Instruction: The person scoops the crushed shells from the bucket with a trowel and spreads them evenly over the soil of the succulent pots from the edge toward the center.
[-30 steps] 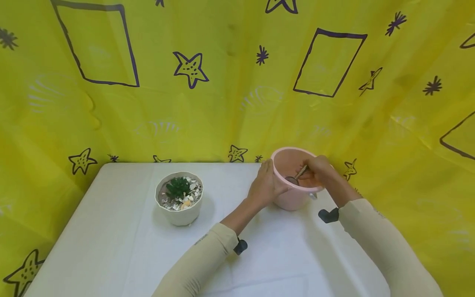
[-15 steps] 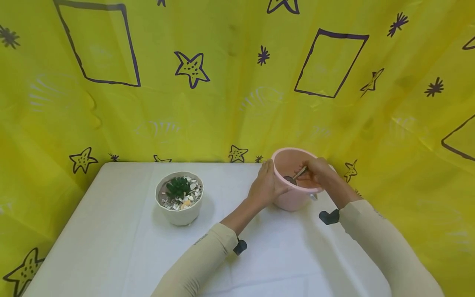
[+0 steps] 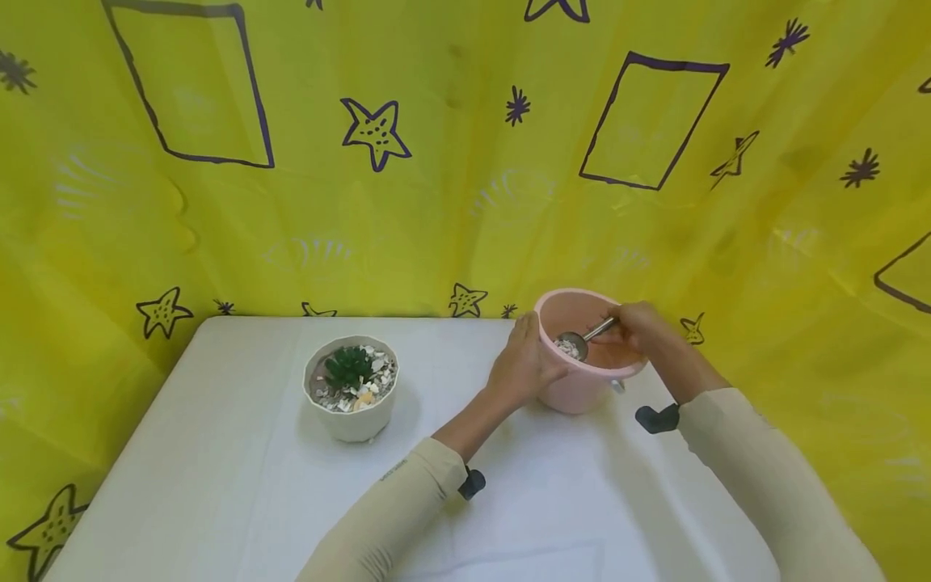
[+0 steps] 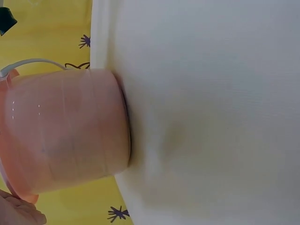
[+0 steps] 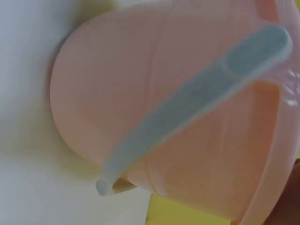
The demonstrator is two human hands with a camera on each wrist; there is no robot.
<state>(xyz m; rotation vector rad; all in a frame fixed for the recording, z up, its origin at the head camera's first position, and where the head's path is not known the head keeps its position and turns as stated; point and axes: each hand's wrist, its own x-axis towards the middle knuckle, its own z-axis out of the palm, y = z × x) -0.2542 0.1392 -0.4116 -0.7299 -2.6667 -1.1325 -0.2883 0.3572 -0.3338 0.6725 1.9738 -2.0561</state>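
At the table's back right stands a pink bucket (image 3: 570, 392), tipped slightly in no clear direction. My left hand (image 3: 518, 368) holds its left rim, fingers along the side and thumb across the front. Inside the mouth, my right hand (image 3: 640, 327) grips the handle of a round-bowled metal spoon (image 3: 598, 328). Pale pebbles (image 3: 569, 347) lie in the spoon's bowl. The left wrist view shows the bucket (image 4: 70, 133) side-on, with part of the left hand (image 4: 18, 211) at its rim. A grey-white bucket handle (image 5: 178, 105) hangs down in the right wrist view.
A white pot (image 3: 352, 424) stands to the left on the white table (image 3: 218, 485), holding a green succulent (image 3: 349, 368) among pale stones. Behind the table hangs a yellow curtain (image 3: 436, 202) with dark star drawings.
My right hand has moved slightly right and raised the spoon within the bucket; its bowl now faces up and shows pebbles. My left hand stays on the rim.
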